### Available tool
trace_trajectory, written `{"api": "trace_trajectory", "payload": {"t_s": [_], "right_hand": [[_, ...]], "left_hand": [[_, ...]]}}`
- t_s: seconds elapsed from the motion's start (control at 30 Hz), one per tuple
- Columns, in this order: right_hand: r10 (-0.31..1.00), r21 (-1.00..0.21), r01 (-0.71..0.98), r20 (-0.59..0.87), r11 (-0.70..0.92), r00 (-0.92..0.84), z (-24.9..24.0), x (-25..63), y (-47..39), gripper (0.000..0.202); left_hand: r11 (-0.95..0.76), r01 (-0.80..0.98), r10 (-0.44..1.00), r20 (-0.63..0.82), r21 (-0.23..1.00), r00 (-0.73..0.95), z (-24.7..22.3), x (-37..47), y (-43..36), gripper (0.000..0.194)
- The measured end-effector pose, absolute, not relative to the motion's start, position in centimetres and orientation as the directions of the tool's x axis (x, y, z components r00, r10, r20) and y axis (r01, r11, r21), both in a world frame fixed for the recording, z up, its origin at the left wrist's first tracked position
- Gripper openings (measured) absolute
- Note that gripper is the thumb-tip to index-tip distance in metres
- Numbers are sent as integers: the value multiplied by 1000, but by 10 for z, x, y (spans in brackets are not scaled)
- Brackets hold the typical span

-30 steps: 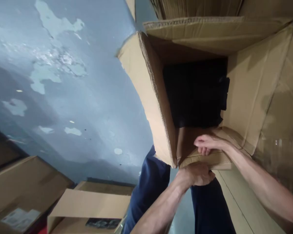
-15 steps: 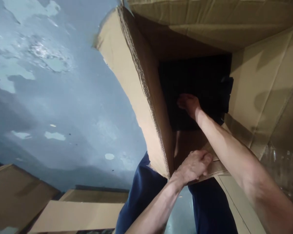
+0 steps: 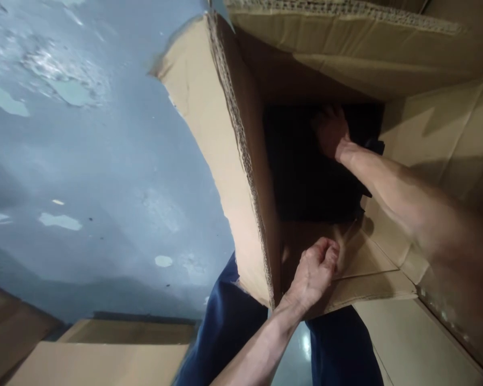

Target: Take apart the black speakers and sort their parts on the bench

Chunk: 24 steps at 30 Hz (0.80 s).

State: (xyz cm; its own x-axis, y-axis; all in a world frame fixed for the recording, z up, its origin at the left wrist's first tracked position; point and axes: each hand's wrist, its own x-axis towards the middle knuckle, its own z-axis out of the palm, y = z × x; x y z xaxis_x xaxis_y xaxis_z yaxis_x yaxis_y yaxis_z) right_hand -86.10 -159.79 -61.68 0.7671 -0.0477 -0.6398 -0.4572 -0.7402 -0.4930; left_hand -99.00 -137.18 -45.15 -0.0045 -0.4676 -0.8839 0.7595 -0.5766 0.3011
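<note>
A large open cardboard box (image 3: 241,177) stands before my legs with its flaps spread. At its bottom lies a black, flat-looking item (image 3: 301,187) with an uneven right edge; its kind is too dark to make out. My right hand (image 3: 333,131) reaches deep inside, fingers stretched out over the far part of the black item, seemingly touching it. My left hand (image 3: 316,268) is closed, with curled fingers, above the box's near flap. Whatever it may hold is hidden.
More cardboard boxes (image 3: 100,362) stand at the lower left. A cardboard surface (image 3: 422,338) lies at the lower right. The worn blue-grey floor (image 3: 124,161) has pale patches. My legs in dark blue trousers (image 3: 221,327) are close against the box.
My right hand has moved farther into the box, toward the far side of the black item. The left hand has lifted slightly from the near flap, still closed. The view has shifted a little.
</note>
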Motion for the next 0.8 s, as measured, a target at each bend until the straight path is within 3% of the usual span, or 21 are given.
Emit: {"api": "trace_trajectory", "payload": {"t_s": [0.17, 0.4, 0.63, 0.8], "right_hand": [[81, -243, -132, -705, -961, 704, -618, -858, -1618, 37], [160, -72, 169, -786, -983, 597, -615, -852, -1626, 42], [117, 17, 226, -818, -974, 563, -619, -850, -1633, 47], [132, -62, 139, -806, -988, 576, -612, -857, -1640, 45]], "left_hand": [[-536, 771, -499, -866, 344, 39, -443, -983, -1377, 31], [-469, 811, -507, -858, 350, 77, -435, -967, -1382, 29], [-464, 797, -500, -857, 387, 126, -433, -959, -1386, 24], [-467, 799, -490, -863, 380, 124, -431, -954, -1384, 25]]}}
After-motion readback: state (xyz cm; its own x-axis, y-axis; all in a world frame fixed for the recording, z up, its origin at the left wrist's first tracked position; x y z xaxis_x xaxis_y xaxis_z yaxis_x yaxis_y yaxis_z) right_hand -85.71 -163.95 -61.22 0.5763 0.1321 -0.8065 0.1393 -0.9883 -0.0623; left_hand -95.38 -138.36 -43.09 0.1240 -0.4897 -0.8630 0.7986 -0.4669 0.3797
